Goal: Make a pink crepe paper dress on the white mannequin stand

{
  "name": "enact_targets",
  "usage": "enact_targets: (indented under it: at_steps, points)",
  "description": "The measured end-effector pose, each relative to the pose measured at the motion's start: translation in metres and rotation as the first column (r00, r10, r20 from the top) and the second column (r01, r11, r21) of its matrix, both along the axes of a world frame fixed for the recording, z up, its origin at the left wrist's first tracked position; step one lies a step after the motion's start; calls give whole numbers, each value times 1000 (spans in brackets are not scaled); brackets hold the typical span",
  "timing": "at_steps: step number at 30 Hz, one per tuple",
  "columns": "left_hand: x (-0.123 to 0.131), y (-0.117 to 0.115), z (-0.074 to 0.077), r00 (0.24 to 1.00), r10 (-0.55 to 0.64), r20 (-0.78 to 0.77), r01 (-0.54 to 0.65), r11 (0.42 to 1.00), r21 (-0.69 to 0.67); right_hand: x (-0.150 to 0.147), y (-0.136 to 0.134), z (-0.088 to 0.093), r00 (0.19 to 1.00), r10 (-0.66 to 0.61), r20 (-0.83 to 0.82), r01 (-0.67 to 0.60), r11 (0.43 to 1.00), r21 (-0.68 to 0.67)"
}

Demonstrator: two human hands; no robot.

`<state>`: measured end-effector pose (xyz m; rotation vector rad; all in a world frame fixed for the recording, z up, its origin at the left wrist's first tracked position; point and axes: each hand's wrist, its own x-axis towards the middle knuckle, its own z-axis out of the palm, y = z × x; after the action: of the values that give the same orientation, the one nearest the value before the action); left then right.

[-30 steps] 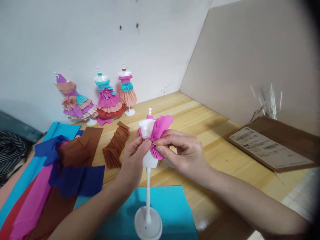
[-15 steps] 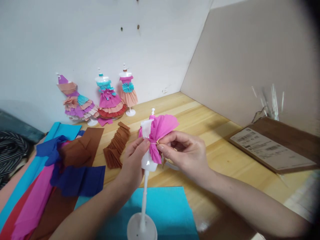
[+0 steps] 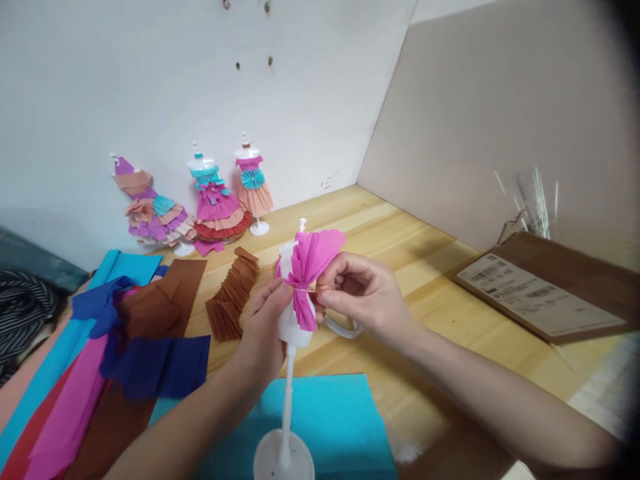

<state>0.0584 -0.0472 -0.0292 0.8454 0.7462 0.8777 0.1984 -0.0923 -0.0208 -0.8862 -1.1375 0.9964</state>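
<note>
A small white dress-form mannequin [image 3: 295, 333] stands upright on a round white base [image 3: 283, 460]. Bright pink crepe paper [image 3: 317, 253] covers part of its torso, gathered at the waist and fanned out above. My left hand [image 3: 265, 327] is closed around the torso, its thumb pressed at the waist. From the gathered waist a thin pale cord [image 3: 311, 291] stretches to the right. My right hand [image 3: 367, 290] pinches the cord's end between thumb and forefinger, just beside the pink paper. The far side of the torso is hidden.
Three dressed mannequins [image 3: 215, 193] stand along the back wall. Crepe paper in several colours [image 3: 165, 367] lies at left, near a pleated brown strip [image 3: 233, 293]. A turquoise sheet [image 3: 340, 413] lies under the base. Behind my right hand is a white ring [image 3: 345, 329]; a cardboard box [image 3: 550, 287] sits right.
The mannequin's torso has turned and tilted slightly, so the pink fan looks narrower. My right hand has shifted a little left, and more of the white ring shows. The view has moved slightly.
</note>
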Motion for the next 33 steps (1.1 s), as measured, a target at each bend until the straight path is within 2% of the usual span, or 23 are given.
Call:
enact_targets:
  at_steps: [3,5,9,12,18,24,27,33]
  points:
    - [0,3,2,999,-42,5,42,999,-25,6,3,-2,997,59,-55,-58,998,15]
    - [0,5,1,997,-71,24,72,997,-28,7,6,-4,999,-5,-34,5,1000,1]
    - [1,7,-5,992,-116,54,117,993,1,5,10,-11,978,-208,30,208,978,3]
    - [0,7,-8,991,-121,57,119,992,34,4,12,-14,963,-263,52,263,965,1]
    - [0,8,-9,993,-110,34,109,994,25,3,15,-15,992,-91,-83,85,994,-71]
    - [0,10,-11,997,-78,0,78,997,19,8,16,-11,977,-210,-23,209,977,-38]
    - [-1,10,-12,994,-108,-15,108,993,46,8,18,-13,985,-168,-36,167,985,-35]
    - [-3,11,-18,987,-160,8,159,984,76,5,22,-20,984,-57,-167,41,994,-99]
